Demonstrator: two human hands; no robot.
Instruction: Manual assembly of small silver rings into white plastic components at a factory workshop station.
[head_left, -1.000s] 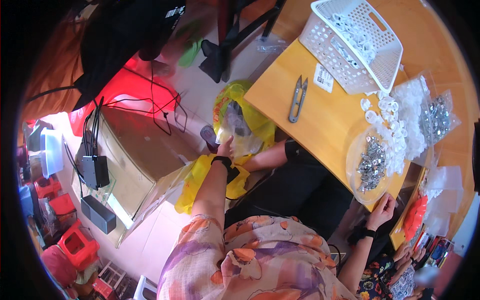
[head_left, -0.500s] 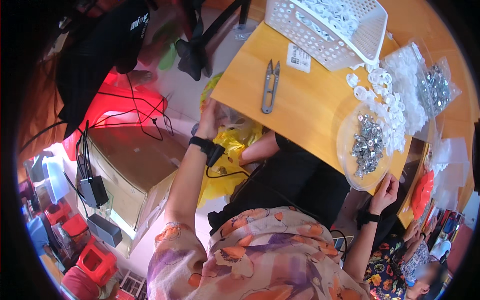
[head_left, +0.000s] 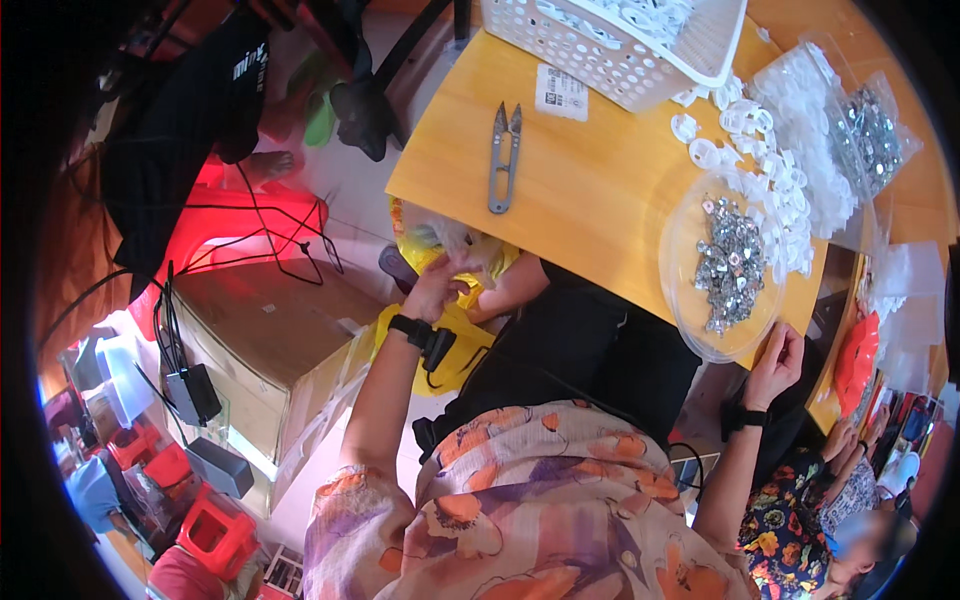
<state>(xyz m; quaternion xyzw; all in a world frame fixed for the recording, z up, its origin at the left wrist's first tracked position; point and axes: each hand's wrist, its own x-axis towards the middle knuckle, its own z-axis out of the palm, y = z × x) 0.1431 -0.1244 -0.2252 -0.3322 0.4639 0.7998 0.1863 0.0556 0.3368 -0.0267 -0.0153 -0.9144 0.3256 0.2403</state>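
Observation:
My left hand (head_left: 437,287) is below the table's left corner, over a yellow plastic bag (head_left: 425,345). Its fingers are stretched out and apart, with nothing seen in them. Close to the table's front edge, my right hand (head_left: 777,366) is closed with curled fingers; whatever they may hold is hidden. Beside it lies a round clear plastic dish (head_left: 683,312) with a heap of small shiny metal pieces (head_left: 733,262). Small white plastic ring-shaped parts (head_left: 790,205) lie loose along the dish's far and right side.
Grey thread snips (head_left: 503,165) lie on the wooden table (head_left: 600,190). A white perforated basket (head_left: 625,75) of white parts stands at the back, beside clear bags (head_left: 868,140). A cardboard box (head_left: 270,310) and a red stool (head_left: 215,235) are at left. Another person sits at lower right.
My left hand has come down from the table's corner and its fingers now reach rightward over the yellow bag. The right hand stays curled by the dish. The whole view has shifted slightly.

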